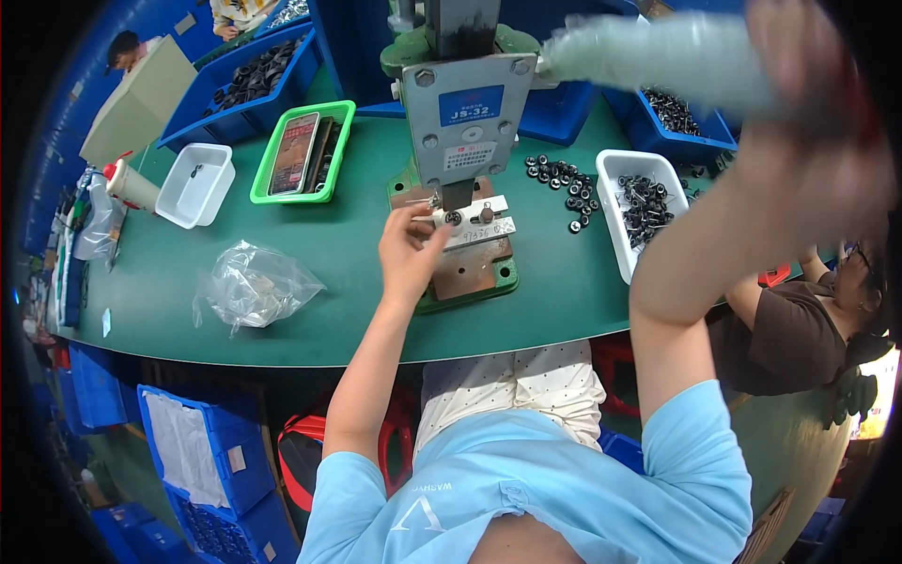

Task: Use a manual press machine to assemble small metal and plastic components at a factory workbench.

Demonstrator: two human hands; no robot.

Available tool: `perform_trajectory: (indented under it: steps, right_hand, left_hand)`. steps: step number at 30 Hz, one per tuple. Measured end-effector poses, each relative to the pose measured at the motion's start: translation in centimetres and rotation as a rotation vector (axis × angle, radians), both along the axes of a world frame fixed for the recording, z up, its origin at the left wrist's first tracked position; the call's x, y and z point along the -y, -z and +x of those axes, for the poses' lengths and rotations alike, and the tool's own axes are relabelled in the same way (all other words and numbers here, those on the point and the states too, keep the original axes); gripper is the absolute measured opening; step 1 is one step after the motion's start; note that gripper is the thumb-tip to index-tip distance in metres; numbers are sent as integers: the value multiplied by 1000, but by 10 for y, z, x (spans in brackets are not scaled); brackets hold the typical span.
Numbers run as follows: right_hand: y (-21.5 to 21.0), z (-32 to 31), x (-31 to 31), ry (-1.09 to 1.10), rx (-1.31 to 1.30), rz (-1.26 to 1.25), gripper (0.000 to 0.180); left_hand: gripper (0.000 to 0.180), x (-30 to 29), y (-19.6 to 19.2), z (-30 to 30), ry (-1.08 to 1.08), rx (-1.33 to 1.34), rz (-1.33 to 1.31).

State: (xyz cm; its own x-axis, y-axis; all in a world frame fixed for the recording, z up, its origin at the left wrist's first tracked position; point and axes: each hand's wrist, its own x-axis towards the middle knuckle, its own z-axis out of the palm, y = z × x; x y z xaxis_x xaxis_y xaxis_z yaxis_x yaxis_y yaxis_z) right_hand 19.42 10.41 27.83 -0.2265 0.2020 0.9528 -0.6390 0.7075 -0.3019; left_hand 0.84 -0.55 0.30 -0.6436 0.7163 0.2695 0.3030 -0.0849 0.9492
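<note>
My left hand (411, 252) is at the bench press (462, 122), thumb and fingers curled around a small black round part (453, 218) on the light metal fixture (477, 232) under the ram. A second small dark piece (487, 215) sits on the fixture to its right. Raised at the upper right, my right hand (799, 61) is wrapped around the end of the press lever (658, 58), which is covered in translucent plastic. Motion blurs this hand and forearm. Several black round parts with pale centres (566, 183) lie loose to the right of the press base.
A white tray (615, 235) of pin-stemmed parts stands right. On the left are a clear plastic bag (254, 287), a green tray (319, 196) with a phone, a white tray (194, 214) and a blue bin (178, 133) of black parts. A co-worker (789, 329) sits at right.
</note>
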Motion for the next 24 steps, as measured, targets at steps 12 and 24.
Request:
perform_trajectory:
  steps: [12,24]
  right_hand:
    - [104,58,58,-75,15,-36,32]
    - [29,29,28,-134,153,96,20]
  left_hand:
    - [29,-13,-14,-40,281,600,17]
    - [13,-10,-35,-38,101,654,321]
